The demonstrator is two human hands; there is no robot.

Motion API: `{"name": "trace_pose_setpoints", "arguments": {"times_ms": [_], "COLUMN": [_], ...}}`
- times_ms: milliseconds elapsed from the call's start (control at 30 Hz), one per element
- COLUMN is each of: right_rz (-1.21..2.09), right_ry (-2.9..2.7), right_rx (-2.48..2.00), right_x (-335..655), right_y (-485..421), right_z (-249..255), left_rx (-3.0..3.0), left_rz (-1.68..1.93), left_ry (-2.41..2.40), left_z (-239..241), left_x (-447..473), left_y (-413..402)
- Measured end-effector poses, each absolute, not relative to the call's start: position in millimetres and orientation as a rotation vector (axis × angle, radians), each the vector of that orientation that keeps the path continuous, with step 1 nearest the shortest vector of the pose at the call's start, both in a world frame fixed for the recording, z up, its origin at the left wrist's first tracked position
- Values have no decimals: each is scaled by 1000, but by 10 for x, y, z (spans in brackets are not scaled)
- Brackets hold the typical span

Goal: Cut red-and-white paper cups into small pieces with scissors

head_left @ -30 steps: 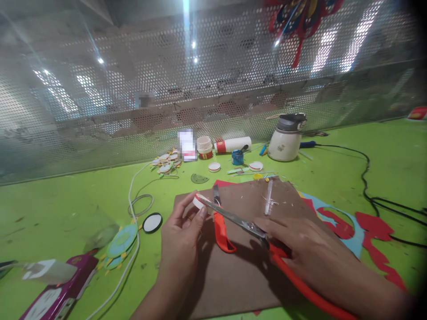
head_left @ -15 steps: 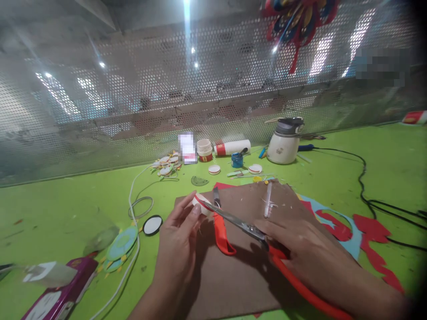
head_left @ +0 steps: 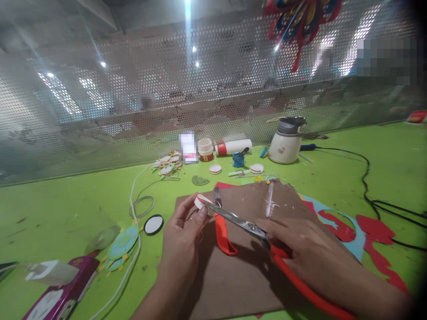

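Observation:
My left hand (head_left: pixel 183 238) pinches a small white disc with a red edge (head_left: pixel 200 201) between thumb and fingers, just above a brown cardboard sheet (head_left: pixel 240 271). My right hand (head_left: pixel 310 255) grips red-handled scissors (head_left: pixel 247 227), whose metal blades point left and reach the disc. A second red-handled tool (head_left: pixel 223 231) lies on the cardboard between my hands. A clear glue stick (head_left: pixel 269 199) rests further back on the sheet.
The green table (head_left: pixel 66 209) carries a white pot with a dark lid (head_left: pixel 285 141), a small blue jar (head_left: pixel 238 159), white tubs (head_left: pixel 205 149), a black-rimmed disc (head_left: pixel 154 224), white and black cables, red and blue foam cutouts (head_left: pixel 347 226) and a purple device (head_left: pixel 60 293). A perforated metal screen (head_left: pixel 133 89) stands behind.
The scissor blades and the disc have shifted only slightly against each other; both hands stay in place. The view has tilted a little.

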State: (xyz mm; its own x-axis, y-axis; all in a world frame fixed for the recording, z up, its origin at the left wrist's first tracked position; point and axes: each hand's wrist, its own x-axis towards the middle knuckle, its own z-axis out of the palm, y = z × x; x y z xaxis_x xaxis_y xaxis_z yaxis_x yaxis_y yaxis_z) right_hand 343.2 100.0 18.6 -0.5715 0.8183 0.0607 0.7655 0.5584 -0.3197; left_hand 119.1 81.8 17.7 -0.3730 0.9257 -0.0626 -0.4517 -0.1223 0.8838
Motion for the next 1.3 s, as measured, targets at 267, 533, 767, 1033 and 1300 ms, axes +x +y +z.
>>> {"name": "trace_pose_setpoints", "arguments": {"times_ms": [267,533,767,1033,1300], "right_rz": [299,314,241,346,498], "right_ry": [-2584,-2574,-2514,-2554,-2554], "right_rx": [-1305,-1294,-1194,-1305,-1393], "right_x": [3436,3433,3438,3448,3413], "right_y": [1001,986,972,965,961], "right_z": [181,177,190,164,211], "left_rx": [665,637,616,629,603], "left_rz": [1701,1722,1726,1712,1729], "left_ry": [1118,1168,1174,1214,1213], "left_z": [162,186,210,204,261], "left_x": [1194,1274,1307,1295,1348], "left_y": [799,758,741,734,712]}}
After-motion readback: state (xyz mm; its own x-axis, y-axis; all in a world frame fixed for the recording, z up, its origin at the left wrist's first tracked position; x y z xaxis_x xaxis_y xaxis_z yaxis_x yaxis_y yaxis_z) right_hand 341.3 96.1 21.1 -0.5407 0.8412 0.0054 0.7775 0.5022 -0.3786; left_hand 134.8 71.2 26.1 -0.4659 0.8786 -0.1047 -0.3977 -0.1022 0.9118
